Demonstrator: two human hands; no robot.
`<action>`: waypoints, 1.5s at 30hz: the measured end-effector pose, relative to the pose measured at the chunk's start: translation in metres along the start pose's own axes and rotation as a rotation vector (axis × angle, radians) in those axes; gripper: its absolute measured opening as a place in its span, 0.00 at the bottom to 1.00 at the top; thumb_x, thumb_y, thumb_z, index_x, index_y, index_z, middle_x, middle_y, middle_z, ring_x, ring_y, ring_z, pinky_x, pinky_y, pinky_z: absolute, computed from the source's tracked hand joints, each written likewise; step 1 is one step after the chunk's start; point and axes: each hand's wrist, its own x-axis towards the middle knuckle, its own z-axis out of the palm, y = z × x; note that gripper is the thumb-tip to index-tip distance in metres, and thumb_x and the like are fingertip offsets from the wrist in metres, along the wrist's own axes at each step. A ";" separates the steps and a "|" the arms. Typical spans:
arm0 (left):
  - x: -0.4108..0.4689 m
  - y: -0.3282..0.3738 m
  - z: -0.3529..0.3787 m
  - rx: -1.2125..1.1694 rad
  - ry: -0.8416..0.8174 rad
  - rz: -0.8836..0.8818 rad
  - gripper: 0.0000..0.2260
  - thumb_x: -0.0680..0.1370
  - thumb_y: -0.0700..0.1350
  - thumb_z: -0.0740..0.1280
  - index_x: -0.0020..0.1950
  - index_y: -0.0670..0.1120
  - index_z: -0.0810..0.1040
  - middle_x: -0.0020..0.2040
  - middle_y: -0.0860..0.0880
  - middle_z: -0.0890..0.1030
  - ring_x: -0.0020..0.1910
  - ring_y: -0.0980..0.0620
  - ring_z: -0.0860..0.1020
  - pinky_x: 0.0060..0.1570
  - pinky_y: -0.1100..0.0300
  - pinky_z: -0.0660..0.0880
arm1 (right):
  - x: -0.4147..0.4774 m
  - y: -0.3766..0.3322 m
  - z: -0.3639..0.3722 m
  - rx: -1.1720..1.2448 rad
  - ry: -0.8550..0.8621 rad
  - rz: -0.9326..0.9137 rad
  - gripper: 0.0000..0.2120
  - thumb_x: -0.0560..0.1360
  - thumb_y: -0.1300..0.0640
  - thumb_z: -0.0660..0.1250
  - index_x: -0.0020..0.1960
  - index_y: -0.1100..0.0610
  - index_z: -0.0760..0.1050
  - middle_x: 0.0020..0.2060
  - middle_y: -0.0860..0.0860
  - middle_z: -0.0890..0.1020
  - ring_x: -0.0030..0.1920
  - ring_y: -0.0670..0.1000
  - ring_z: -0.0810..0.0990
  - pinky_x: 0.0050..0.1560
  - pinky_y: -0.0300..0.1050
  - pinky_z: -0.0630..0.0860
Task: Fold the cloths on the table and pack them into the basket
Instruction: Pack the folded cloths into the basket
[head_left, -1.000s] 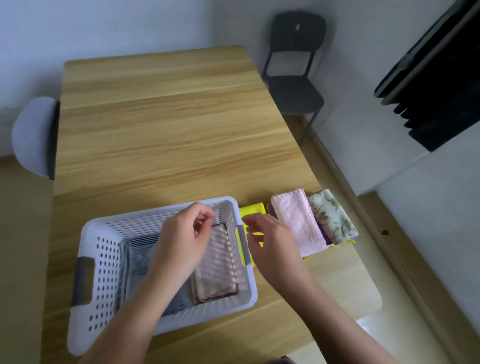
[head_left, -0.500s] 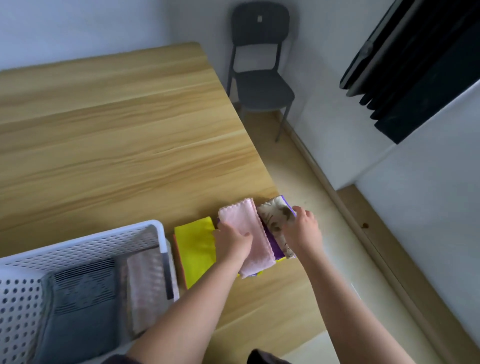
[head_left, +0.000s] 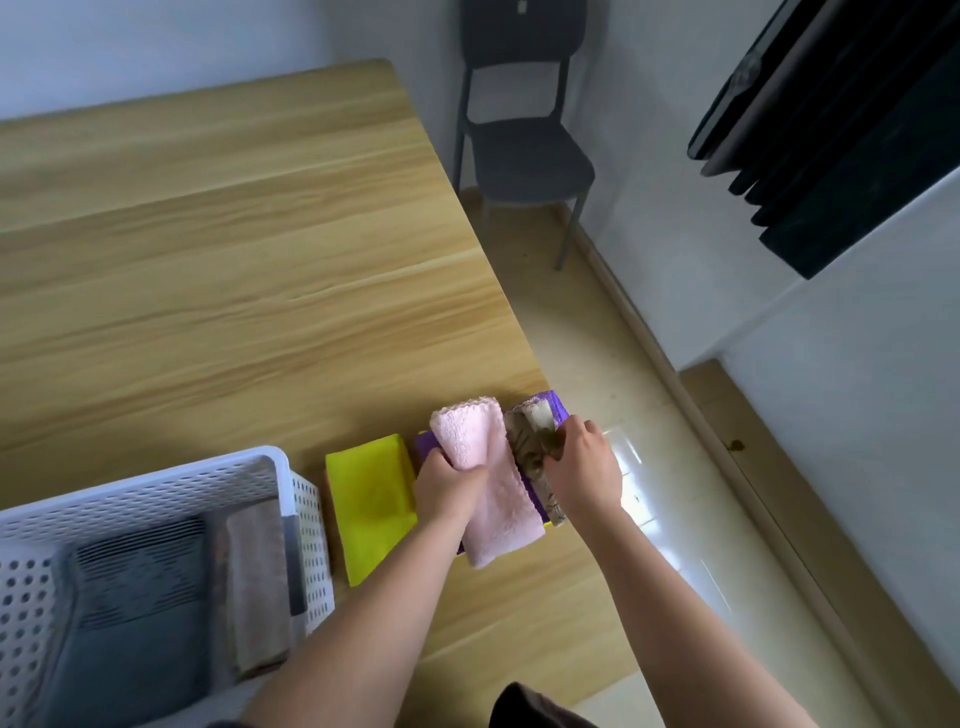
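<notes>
A folded pink cloth (head_left: 493, 488) lies on a purple cloth (head_left: 545, 402) near the table's right edge. My left hand (head_left: 447, 488) grips the pink cloth's left side. Beside it, my right hand (head_left: 584, 467) grips a folded floral cloth (head_left: 527, 441), whose far end is lifted. A folded yellow cloth (head_left: 371, 499) lies flat to the left. The white perforated basket (head_left: 156, 480) stands at the lower left and holds a folded grey cloth (head_left: 135, 613) and a folded brownish cloth (head_left: 257, 577).
The wooden table (head_left: 234, 286) stretches away bare behind the cloths. A dark chair (head_left: 519, 130) stands on the floor past the table's right edge. A dark curtain (head_left: 841, 130) hangs at the upper right.
My hands left the basket and moved right onto the cloth pile. Since half a second ago, both hands have closed on the pink and floral cloths, and the floral cloth's far end has lifted.
</notes>
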 end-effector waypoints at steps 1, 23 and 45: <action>-0.001 0.000 0.000 -0.055 -0.024 -0.018 0.11 0.71 0.41 0.68 0.51 0.42 0.71 0.50 0.43 0.79 0.46 0.44 0.77 0.40 0.58 0.69 | 0.000 0.000 0.001 0.034 -0.015 -0.003 0.11 0.72 0.62 0.63 0.55 0.61 0.69 0.51 0.56 0.76 0.50 0.59 0.75 0.38 0.44 0.64; -0.001 -0.033 -0.025 -0.319 -0.217 -0.213 0.16 0.72 0.39 0.70 0.59 0.43 0.74 0.52 0.43 0.80 0.51 0.42 0.79 0.52 0.49 0.75 | 0.011 0.002 0.004 0.147 -0.145 0.091 0.18 0.72 0.59 0.66 0.60 0.61 0.69 0.54 0.56 0.76 0.56 0.58 0.75 0.44 0.44 0.68; -0.104 -0.021 -0.215 -0.600 -0.288 0.172 0.17 0.67 0.43 0.75 0.55 0.45 0.78 0.46 0.44 0.84 0.45 0.47 0.83 0.45 0.52 0.75 | -0.106 -0.105 -0.064 1.260 -0.418 0.010 0.07 0.75 0.68 0.65 0.51 0.61 0.77 0.43 0.57 0.84 0.44 0.55 0.83 0.50 0.53 0.80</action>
